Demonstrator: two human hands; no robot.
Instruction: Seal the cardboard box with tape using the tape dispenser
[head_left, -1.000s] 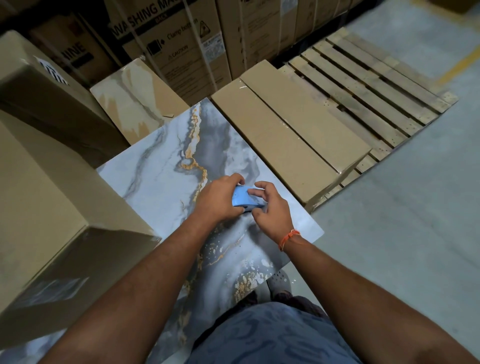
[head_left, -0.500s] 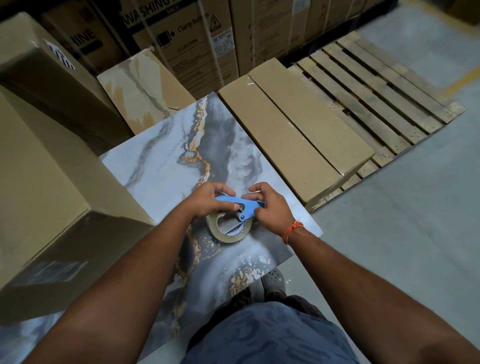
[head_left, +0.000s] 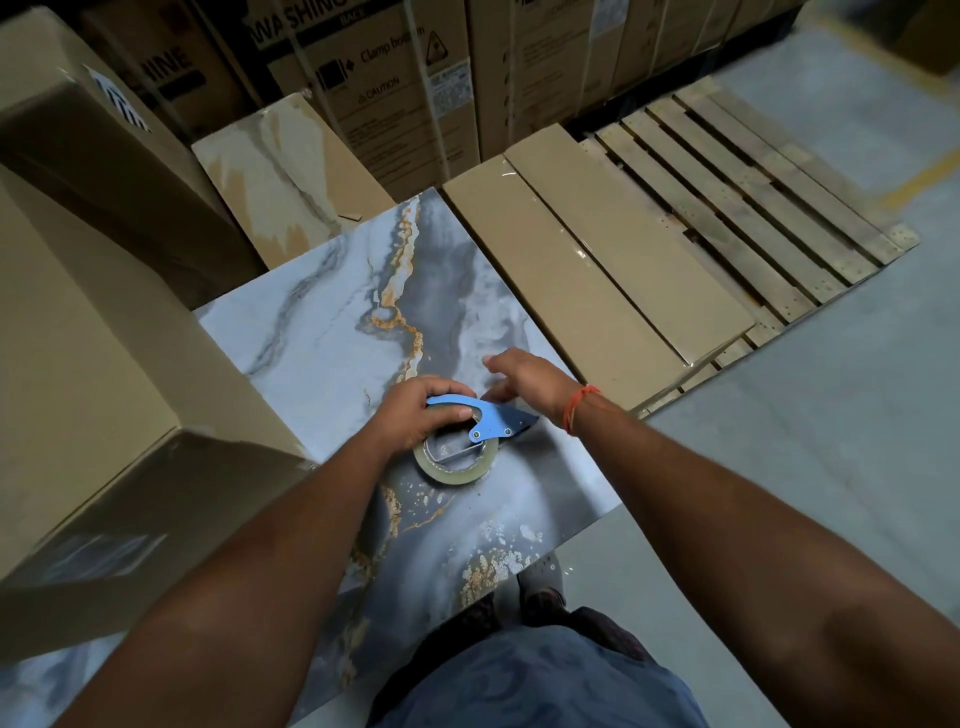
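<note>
The left hand (head_left: 415, 410) is closed over the blue handle of the dispenser (head_left: 470, 434), whose clear tape roll (head_left: 453, 467) rests against the marbled top of the box (head_left: 322, 353). The right hand (head_left: 524, 376) is spread flat, fingers (head_left: 493, 364) apart and reaching forward just past the dispenser's nose; it grips nothing. Whether a fingertip holds down a tape end cannot be told, as the tape is clear and the hand slightly blurred.

Risks, as judged from this position:
- If no tape end is stuck down, a pull of the dispenser would lay nothing. The glossy printed top may also give weak adhesion.
- The cutter end sits just beside the right hand; a sudden draw could catch the fingers.
- No seam is visible under the dispenser, so the strip could land off the joint and leave the box unsealed.
- The box reaches the person's legs and overhangs the floor (head_left: 779, 467) at its near corner; downward pressure there could tip or shift it.

Surface: the top is smooth, grey and white with gold veining, and level.

Room: a warehouse. Large brown cartons (head_left: 78, 338) crowd the left side and the back, some printed with handling marks. A flat taped carton (head_left: 597, 270) lies on a wooden pallet (head_left: 753, 197) to the right. The floor is bare grey concrete. Lighting is dim.
</note>
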